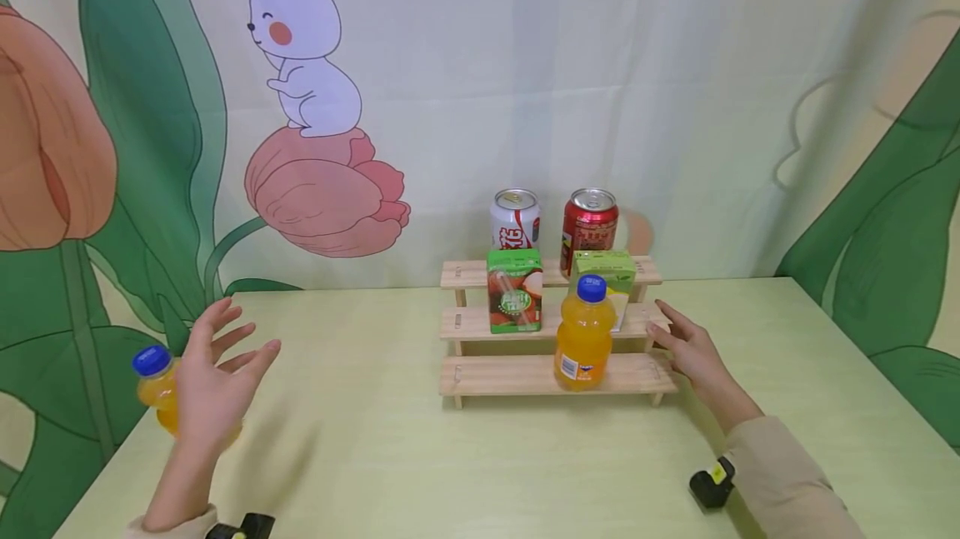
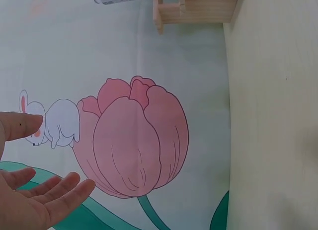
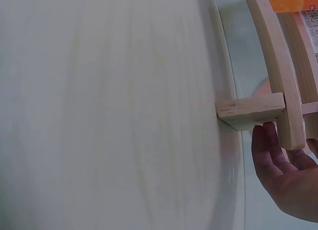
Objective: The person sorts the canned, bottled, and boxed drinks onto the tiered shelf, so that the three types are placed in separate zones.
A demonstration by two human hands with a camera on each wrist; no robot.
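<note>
My left hand [image 1: 219, 389] is raised over the left of the table, palm facing right, fingers parted and loosely bent, holding nothing. Partly hidden behind it is an orange drink bottle with a blue cap [image 1: 153, 362]. With its fingers and thumb about the right end, my right hand [image 1: 697, 362] holds a three-tier wooden rack [image 1: 495, 372]. On the rack's bottom tier stands another orange drink bottle [image 1: 583, 343]. The middle tier bears a green-topped juice carton [image 1: 514, 293] and a light green carton [image 1: 613, 271]. A white can [image 1: 514, 218] and a red can [image 1: 590, 227] occupy the top tier.
The pale table [image 1: 360, 414] meets a printed curtain [image 1: 450, 106] with a rabbit and tulips just behind the rack. Each forearm carries a black wrist camera, such as the right one [image 1: 710, 487].
</note>
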